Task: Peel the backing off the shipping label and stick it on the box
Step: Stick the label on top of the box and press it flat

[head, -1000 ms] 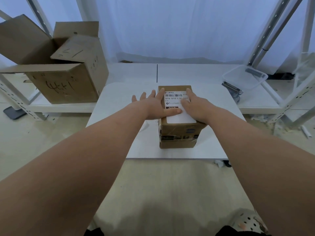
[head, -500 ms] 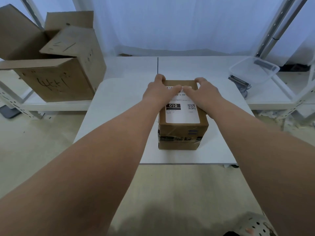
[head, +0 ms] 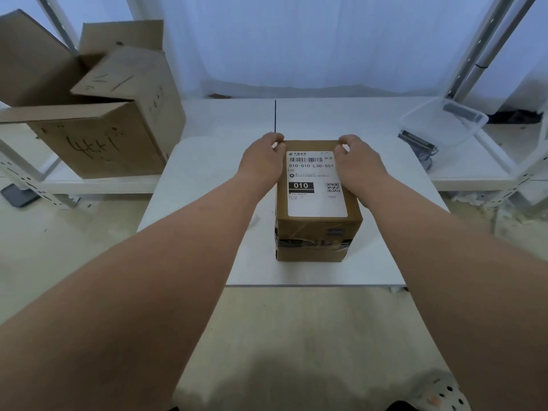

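A small brown cardboard box [head: 315, 234] stands on the white table [head: 204, 185]. A white shipping label [head: 315, 203] with a barcode, "010" and a QR code lies flat on the box's top. My left hand [head: 261, 165] is against the box's far left corner and my right hand [head: 361, 166] against its far right corner. Both hands have their fingers curled, with the fingertips at the label's far corners. The palms flank the box's sides. No backing sheet is visible.
A large open cardboard carton [head: 103, 137] sits on the low shelf at the left. A clear plastic tub [head: 443, 123] lies at the right on the shelf, with dark items beside it. Metal rack posts [head: 474, 54] rise at the right. A dark flat object [head: 17, 194] lies on the floor.
Both hands slid from the middle of the label up to its far edge, then apart to the box's far corners. The whole label now shows.
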Demonstrator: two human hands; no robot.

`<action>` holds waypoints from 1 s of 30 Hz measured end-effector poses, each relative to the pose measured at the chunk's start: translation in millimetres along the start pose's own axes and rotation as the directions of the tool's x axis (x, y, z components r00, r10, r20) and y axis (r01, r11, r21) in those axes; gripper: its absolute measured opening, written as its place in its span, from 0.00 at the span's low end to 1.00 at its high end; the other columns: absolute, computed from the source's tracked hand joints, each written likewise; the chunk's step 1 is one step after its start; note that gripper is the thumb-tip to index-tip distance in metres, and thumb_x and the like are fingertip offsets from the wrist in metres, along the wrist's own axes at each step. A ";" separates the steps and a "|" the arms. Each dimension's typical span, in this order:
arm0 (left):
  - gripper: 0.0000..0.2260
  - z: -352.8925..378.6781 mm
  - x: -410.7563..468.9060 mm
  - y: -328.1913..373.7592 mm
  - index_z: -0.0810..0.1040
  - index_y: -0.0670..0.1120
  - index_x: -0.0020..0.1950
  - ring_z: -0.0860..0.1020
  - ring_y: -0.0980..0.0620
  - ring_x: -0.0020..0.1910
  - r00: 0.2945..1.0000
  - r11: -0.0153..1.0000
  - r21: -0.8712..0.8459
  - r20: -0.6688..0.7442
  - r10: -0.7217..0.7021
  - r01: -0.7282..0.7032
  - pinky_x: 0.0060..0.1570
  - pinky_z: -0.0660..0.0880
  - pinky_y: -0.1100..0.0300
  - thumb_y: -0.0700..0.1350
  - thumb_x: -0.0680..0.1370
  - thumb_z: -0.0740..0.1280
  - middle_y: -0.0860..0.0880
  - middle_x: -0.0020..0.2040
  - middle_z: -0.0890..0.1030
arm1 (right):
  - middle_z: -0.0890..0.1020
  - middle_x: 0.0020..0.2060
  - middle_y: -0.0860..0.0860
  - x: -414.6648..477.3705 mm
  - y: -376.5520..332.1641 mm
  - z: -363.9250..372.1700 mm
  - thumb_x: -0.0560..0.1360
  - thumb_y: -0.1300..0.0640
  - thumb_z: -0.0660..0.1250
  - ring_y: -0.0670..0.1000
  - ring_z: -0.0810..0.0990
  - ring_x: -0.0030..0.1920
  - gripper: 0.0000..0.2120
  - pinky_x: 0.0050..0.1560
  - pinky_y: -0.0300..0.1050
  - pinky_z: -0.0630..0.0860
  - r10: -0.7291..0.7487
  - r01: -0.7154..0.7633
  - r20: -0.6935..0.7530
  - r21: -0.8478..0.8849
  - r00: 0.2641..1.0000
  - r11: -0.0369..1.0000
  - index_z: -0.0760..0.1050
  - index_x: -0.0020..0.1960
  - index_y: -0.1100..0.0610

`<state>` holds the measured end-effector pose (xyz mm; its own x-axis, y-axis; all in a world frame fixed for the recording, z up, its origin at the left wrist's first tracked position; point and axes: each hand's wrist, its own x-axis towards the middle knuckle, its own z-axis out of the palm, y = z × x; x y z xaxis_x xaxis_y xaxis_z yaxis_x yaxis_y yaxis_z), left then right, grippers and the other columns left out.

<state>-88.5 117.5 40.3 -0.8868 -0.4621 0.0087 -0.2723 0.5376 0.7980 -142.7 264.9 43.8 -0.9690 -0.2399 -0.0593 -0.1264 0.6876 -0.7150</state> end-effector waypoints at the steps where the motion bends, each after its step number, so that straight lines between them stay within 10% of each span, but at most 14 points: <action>1: 0.17 -3.1 -3.1 0.2 0.66 0.47 0.72 0.73 0.47 0.64 0.999 0.998 0.034 -0.007 0.046 -0.045 0.66 0.69 0.55 0.46 0.83 0.54 0.45 0.68 0.72 | 0.70 0.69 0.55 -1.8 0.8 -2.0 0.82 0.53 0.49 0.57 0.71 0.66 0.21 0.67 0.51 0.69 -0.021 0.021 0.001 0.020 1.000 1.000 0.59 0.74 0.51; 4: 0.17 -12.5 -18.2 7.3 0.67 0.45 0.71 0.72 0.46 0.65 0.946 0.909 0.271 0.016 0.324 -0.316 0.65 0.67 0.55 0.44 0.83 0.53 0.45 0.70 0.68 | 0.57 0.76 0.54 -14.1 -6.8 -14.1 0.82 0.56 0.49 0.57 0.60 0.74 0.22 0.71 0.50 0.60 -0.270 0.252 -0.066 -0.204 0.961 0.946 0.56 0.76 0.53; 7: 0.17 -10.1 -30.1 4.8 0.70 0.47 0.70 0.68 0.46 0.69 0.887 0.828 0.330 0.262 0.380 -0.453 0.67 0.64 0.53 0.45 0.83 0.52 0.47 0.70 0.70 | 0.64 0.74 0.55 -26.4 -10.9 -15.9 0.83 0.55 0.49 0.55 0.61 0.74 0.20 0.73 0.51 0.54 -0.494 0.530 0.195 -0.376 0.847 0.760 0.64 0.73 0.55; 13: 0.27 -18.0 -38.8 -3.8 0.44 0.53 0.78 0.44 0.53 0.78 0.924 0.701 0.638 0.375 0.079 -0.319 0.74 0.38 0.42 0.60 0.81 0.44 0.57 0.79 0.43 | 0.46 0.78 0.43 -43.9 -3.6 -11.0 0.83 0.47 0.41 0.53 0.44 0.78 0.23 0.73 0.65 0.38 -0.204 0.371 0.346 -0.531 0.916 0.762 0.46 0.77 0.47; 19: 0.34 -27.6 -40.8 7.5 0.42 0.53 0.78 0.42 0.50 0.78 0.920 0.562 0.757 0.392 0.018 -0.334 0.72 0.35 0.40 0.68 0.77 0.43 0.56 0.79 0.43 | 0.41 0.77 0.41 -59.6 -0.9 -32.9 0.81 0.41 0.46 0.58 0.40 0.77 0.26 0.72 0.68 0.39 -0.042 0.299 0.426 -0.559 0.904 0.773 0.42 0.76 0.42; 30: 0.36 -53.6 -77.8 -0.4 0.35 0.58 0.75 0.40 0.48 0.78 0.846 0.602 0.696 0.530 -0.064 -0.390 0.75 0.43 0.44 0.70 0.75 0.48 0.52 0.78 0.38 | 0.46 0.78 0.52 -75.0 -1.6 -29.2 0.81 0.43 0.50 0.62 0.53 0.76 0.27 0.72 0.68 0.51 -0.024 0.224 0.344 -0.556 0.938 0.801 0.46 0.77 0.45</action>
<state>0.5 115.4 71.6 -0.9304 -0.0518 -0.3628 -0.0779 0.9953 0.0578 -76.0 301.8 69.7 -0.8332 -0.4777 -0.2785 -0.4366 0.8774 -0.1987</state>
